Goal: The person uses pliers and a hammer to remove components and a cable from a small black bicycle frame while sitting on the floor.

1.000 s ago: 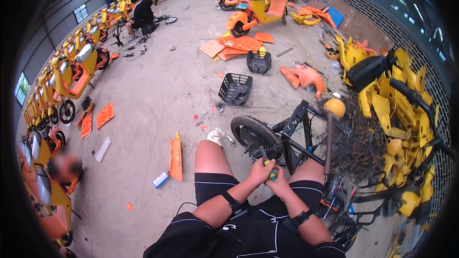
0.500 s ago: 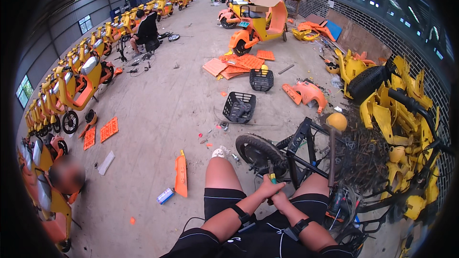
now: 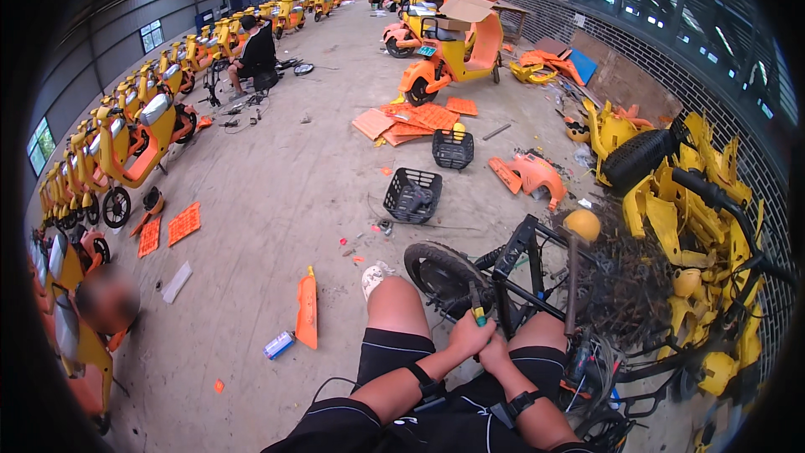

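Note:
My left hand is closed around a hand tool with a green and yellow grip and a dark head, which looks like pliers. Just below it, my right hand is also closed at the tool's lower end, the two hands pressed together; its fingers are partly hidden. The tool's head points at the hub of a black-tyred wheel, which lies between my knees. A black scooter frame is joined to the wheel, leaning to its right. What the jaws touch is too small to tell.
Black baskets and an orange panel lie on the concrete floor. A heap of yellow body panels and dark metal parts crowds my right. Parked yellow scooters line the left, where another person sits.
My view has shifted slightly, so most floor objects appear further left. Both hands stay together on the tool at the wheel hub, with little visible movement.

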The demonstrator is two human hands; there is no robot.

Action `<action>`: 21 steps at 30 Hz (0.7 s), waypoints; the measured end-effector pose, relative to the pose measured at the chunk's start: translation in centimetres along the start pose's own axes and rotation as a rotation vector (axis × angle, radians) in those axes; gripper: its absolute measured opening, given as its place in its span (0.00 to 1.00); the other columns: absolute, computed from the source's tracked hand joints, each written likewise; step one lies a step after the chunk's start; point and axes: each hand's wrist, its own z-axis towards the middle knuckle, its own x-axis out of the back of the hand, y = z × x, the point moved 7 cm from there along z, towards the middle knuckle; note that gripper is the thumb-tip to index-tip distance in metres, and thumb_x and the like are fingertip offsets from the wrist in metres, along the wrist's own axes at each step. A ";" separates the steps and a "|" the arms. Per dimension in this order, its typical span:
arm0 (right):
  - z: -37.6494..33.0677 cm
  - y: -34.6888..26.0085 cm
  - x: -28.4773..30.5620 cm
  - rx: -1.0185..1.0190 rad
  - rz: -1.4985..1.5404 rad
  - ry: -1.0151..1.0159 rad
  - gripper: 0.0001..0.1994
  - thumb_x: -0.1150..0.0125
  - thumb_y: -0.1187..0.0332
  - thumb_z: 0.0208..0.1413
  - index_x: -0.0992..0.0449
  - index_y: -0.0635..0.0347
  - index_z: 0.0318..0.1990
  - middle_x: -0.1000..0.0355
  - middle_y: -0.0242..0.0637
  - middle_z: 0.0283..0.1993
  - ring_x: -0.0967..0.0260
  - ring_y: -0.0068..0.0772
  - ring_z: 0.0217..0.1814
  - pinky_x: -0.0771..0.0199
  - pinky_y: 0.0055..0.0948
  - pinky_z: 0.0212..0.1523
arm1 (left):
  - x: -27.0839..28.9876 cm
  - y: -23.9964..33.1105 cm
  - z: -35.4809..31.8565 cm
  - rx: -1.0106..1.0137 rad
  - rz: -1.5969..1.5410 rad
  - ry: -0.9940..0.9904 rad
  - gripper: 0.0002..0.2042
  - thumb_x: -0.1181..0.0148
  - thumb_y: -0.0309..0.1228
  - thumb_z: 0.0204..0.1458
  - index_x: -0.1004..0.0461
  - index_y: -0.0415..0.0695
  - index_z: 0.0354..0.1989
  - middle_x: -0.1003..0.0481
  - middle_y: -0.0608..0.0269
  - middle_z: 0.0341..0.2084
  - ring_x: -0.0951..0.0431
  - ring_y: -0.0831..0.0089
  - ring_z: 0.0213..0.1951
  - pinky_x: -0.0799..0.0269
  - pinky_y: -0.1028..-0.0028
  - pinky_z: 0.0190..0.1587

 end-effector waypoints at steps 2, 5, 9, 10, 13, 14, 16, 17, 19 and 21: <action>0.0 0.8 1.0 0.057 -0.013 0.037 0.16 0.39 0.67 0.56 0.24 0.67 0.49 0.20 0.53 0.42 0.21 0.51 0.48 0.24 0.43 0.46 | -0.1 1.4 -0.3 -0.059 -0.025 0.018 0.26 0.40 0.49 0.51 0.27 0.37 0.46 0.20 0.38 0.38 0.19 0.40 0.45 0.25 0.51 0.48; 0.1 -0.9 0.9 0.072 -0.038 0.007 0.19 0.37 0.68 0.54 0.24 0.65 0.52 0.21 0.56 0.46 0.23 0.56 0.54 0.25 0.44 0.51 | 0.4 1.3 -0.1 -0.079 -0.055 0.079 0.22 0.39 0.47 0.52 0.27 0.37 0.42 0.20 0.40 0.32 0.19 0.40 0.39 0.24 0.52 0.43; 0.2 -1.1 1.2 0.159 -0.126 0.103 0.18 0.32 0.67 0.52 0.22 0.67 0.49 0.19 0.47 0.42 0.21 0.39 0.47 0.24 0.38 0.47 | 0.0 0.9 0.1 -0.063 -0.036 0.101 0.21 0.39 0.45 0.51 0.27 0.37 0.40 0.20 0.40 0.31 0.19 0.41 0.38 0.24 0.52 0.41; 0.1 -1.1 1.2 0.165 -0.141 0.110 0.18 0.32 0.67 0.52 0.22 0.67 0.48 0.19 0.47 0.42 0.21 0.38 0.47 0.24 0.37 0.47 | 0.0 0.8 0.1 -0.059 -0.029 0.102 0.21 0.39 0.45 0.51 0.27 0.37 0.40 0.20 0.40 0.31 0.19 0.41 0.38 0.24 0.52 0.41; -0.3 -1.8 1.2 0.173 -0.109 0.089 0.19 0.35 0.68 0.52 0.23 0.65 0.52 0.20 0.55 0.45 0.23 0.52 0.52 0.25 0.42 0.50 | 0.1 0.7 0.0 -0.061 -0.020 0.078 0.24 0.40 0.47 0.50 0.26 0.36 0.44 0.20 0.37 0.34 0.19 0.39 0.41 0.24 0.50 0.45; -0.6 -2.2 1.0 0.174 -0.085 0.074 0.20 0.37 0.68 0.52 0.24 0.63 0.54 0.21 0.59 0.47 0.24 0.60 0.55 0.25 0.45 0.51 | 0.4 0.6 -0.1 -0.067 -0.012 0.097 0.23 0.40 0.46 0.50 0.26 0.36 0.43 0.20 0.38 0.33 0.19 0.39 0.40 0.24 0.51 0.44; 0.1 -1.0 0.9 0.166 -0.065 0.064 0.20 0.37 0.69 0.52 0.24 0.63 0.54 0.21 0.59 0.46 0.24 0.59 0.54 0.25 0.44 0.51 | 0.1 1.3 -0.5 -0.093 -0.015 0.119 0.21 0.39 0.44 0.50 0.26 0.37 0.40 0.20 0.41 0.30 0.19 0.41 0.37 0.24 0.52 0.41; 0.2 -0.1 0.9 0.158 -0.060 0.059 0.20 0.37 0.69 0.52 0.24 0.63 0.54 0.21 0.59 0.46 0.23 0.59 0.54 0.25 0.44 0.51 | 0.0 1.3 -0.5 -0.073 -0.023 0.106 0.20 0.40 0.44 0.50 0.26 0.37 0.41 0.20 0.41 0.31 0.18 0.42 0.38 0.24 0.53 0.41; -0.1 -0.7 0.8 0.221 -0.072 0.109 0.19 0.36 0.69 0.52 0.23 0.63 0.53 0.20 0.57 0.44 0.22 0.56 0.53 0.24 0.43 0.50 | 0.7 1.7 -0.8 -0.075 -0.003 0.130 0.21 0.39 0.45 0.50 0.26 0.38 0.41 0.19 0.42 0.31 0.18 0.43 0.37 0.24 0.52 0.41; 0.0 -1.0 1.0 0.228 -0.014 0.113 0.19 0.35 0.69 0.52 0.23 0.63 0.53 0.20 0.56 0.44 0.21 0.54 0.52 0.24 0.41 0.50 | 0.4 1.6 -0.4 -0.087 -0.028 0.132 0.21 0.39 0.44 0.50 0.25 0.37 0.41 0.19 0.43 0.30 0.18 0.43 0.36 0.24 0.53 0.40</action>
